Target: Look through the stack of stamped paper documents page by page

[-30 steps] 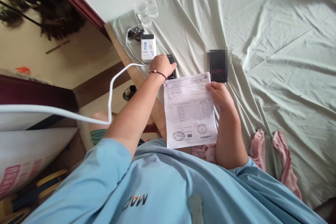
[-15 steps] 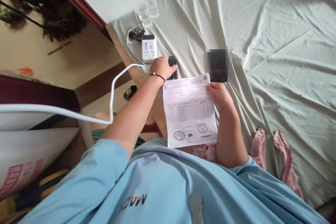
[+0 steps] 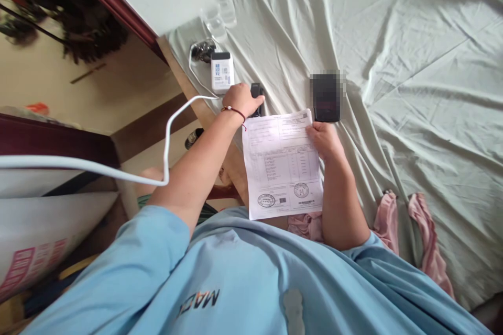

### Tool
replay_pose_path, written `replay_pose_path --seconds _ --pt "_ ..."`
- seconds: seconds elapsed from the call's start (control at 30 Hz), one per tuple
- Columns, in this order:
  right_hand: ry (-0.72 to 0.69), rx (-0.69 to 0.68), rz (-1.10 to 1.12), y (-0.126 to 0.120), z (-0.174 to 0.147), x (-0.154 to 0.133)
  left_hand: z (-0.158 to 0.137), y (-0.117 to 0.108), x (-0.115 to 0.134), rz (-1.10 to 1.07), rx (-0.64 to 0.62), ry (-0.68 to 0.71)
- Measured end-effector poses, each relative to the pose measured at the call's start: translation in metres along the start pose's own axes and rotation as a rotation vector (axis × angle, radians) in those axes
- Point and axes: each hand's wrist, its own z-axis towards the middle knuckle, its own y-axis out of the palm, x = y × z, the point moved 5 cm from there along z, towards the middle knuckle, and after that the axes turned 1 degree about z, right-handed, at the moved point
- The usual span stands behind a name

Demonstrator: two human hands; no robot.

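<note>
Hands are apart — right hand (image 3: 327, 141) has the printed paper (image 3: 281, 167) pinched near its top right corner, in front of the blue shirt (image 3: 231, 272). Left hand (image 3: 238, 100) is at a small black gadget (image 3: 256, 93) on the pale green cloth (image 3: 369, 21), can't tell if it's gripping. White box (image 3: 222, 76) sits just past it, dark slab (image 3: 327, 102) beside the right.
</note>
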Motion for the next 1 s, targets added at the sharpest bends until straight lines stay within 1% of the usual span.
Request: replay_pose_path --seconds 0.1,0.23,0.3,0.37,0.43,0.5,0.57,0.67,0.77,0.87,1.0 --pt "0.021 -0.007 0.064 0.002 -0.001 -0.001 0.001 0.000 -0.001 -0.018 -0.011 0.003" --pt "0.101 -0.150 0.304 0.007 -0.008 -0.007 0.002 0.001 -0.007 -0.096 0.038 0.023" --pt "0.120 -0.215 0.373 0.007 -0.012 -0.011 -0.002 0.001 -0.011 -0.134 0.051 0.045" --pt "0.125 -0.234 0.398 0.006 -0.014 -0.013 -0.008 0.002 -0.017 -0.159 0.033 0.062" --pt "0.134 -0.219 0.413 0.004 -0.014 -0.013 -0.016 0.001 -0.024 -0.206 0.011 0.055" --pt "0.148 -0.193 0.413 0.003 -0.012 -0.011 -0.026 0.000 -0.033 -0.315 0.007 -0.003" --pt "0.161 -0.167 0.385 0.004 -0.010 -0.008 -0.039 0.000 -0.042 -0.496 -0.011 -0.123" --pt "0.150 -0.130 0.300 0.005 -0.007 -0.004 -0.060 0.010 -0.050 -0.795 -0.131 -0.300" --pt "0.126 -0.122 0.270 0.007 -0.005 -0.003 -0.076 0.021 -0.052 -0.980 -0.218 -0.370" --pt "0.108 -0.096 0.253 0.008 -0.003 -0.002 -0.083 0.033 -0.057 -1.031 -0.253 -0.400" --pt "0.104 -0.051 0.189 0.008 -0.003 -0.003 -0.082 0.042 -0.060 -0.976 -0.186 -0.422"
